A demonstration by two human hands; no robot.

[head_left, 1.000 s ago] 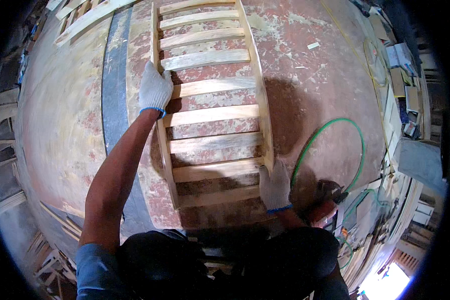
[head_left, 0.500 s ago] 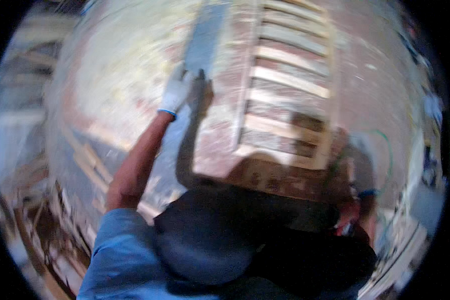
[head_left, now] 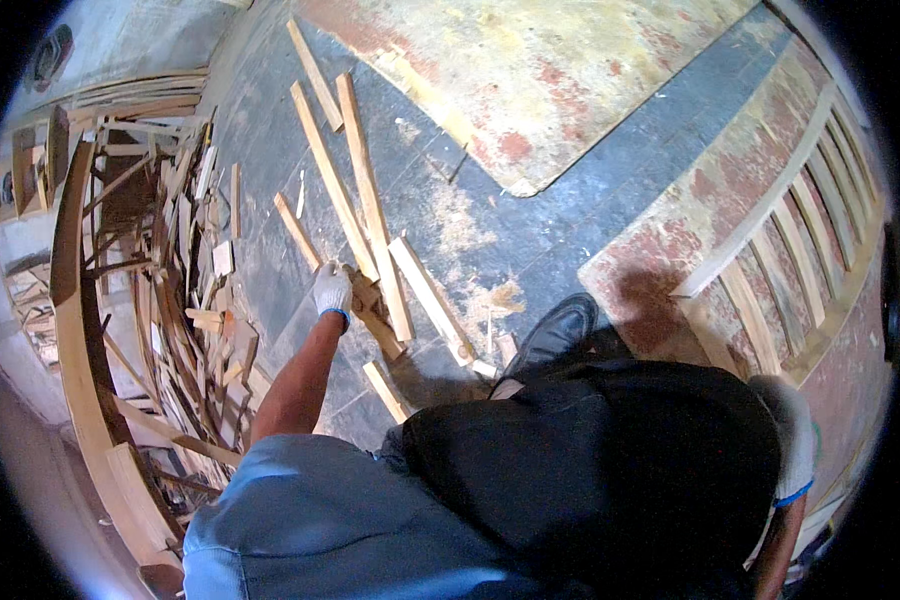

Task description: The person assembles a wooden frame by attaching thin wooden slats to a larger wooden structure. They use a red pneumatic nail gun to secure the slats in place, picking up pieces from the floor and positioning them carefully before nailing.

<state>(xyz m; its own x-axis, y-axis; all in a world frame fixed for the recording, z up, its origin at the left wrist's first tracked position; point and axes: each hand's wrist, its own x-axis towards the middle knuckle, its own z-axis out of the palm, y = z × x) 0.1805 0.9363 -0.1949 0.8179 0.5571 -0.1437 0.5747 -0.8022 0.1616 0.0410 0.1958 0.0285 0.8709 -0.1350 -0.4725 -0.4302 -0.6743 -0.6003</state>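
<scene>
My left hand, in a white glove with a blue cuff, reaches out over the floor with its fingers partly apart and nothing seen in them. Nearest to it are a short wooden strip and two long wooden strips lying on the dark floor. Another wooden strip lies to the right of these. My right hand, gloved the same way, hangs low at my right side beside the near end of a slatted wooden frame. Its fingers are hidden, so what it holds, if anything, does not show.
A heap of wood offcuts and a long curved-looking beam line the left. A worn, paint-stained board lies ahead; a reddish board carries the frame. My shoe stands on the floor beside scattered sawdust.
My view and body have turned left, from the slatted frame toward the strips on the floor. The frame now sits far right. My left hand has left the gap between the boards.
</scene>
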